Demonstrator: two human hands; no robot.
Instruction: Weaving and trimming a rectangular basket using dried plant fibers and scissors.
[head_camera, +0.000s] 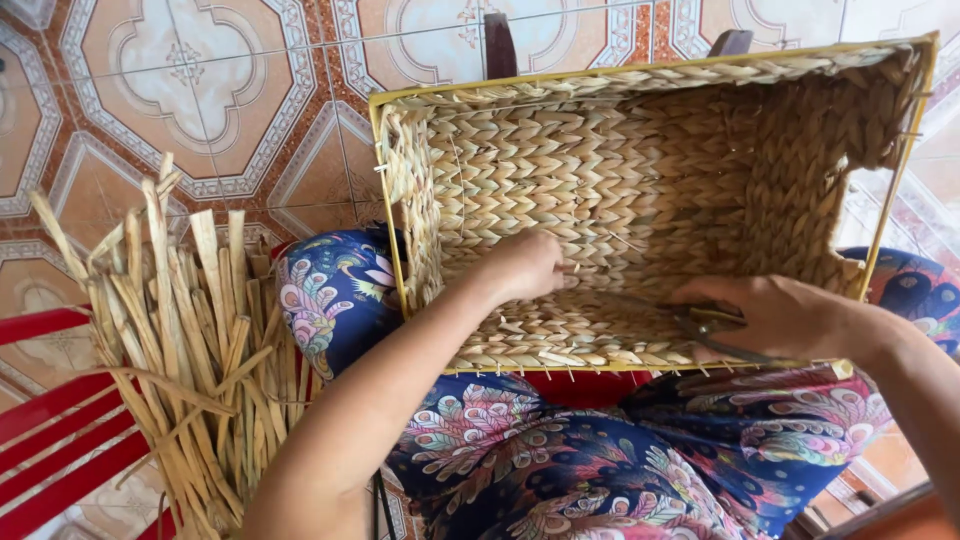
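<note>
A woven straw basket (640, 170) on a yellow wire frame lies tipped on my lap, its opening toward me. My left hand (522, 266) reaches inside and pinches the weave at the inner back wall, fingers closed on a strand. At the right side of the opening, my right hand (775, 318) holds metal scissors (712, 325) with the blades pointing left into the basket. The upper right wall of the basket has an unwoven gap in the frame.
A bundle of dried straw strips (190, 350) stands at my left on a red slatted chair (55, 440). My lap is covered in blue peacock-print cloth (560, 450). Patterned floor tiles (200, 90) lie beyond, and two dark chair-leg tops show behind the basket.
</note>
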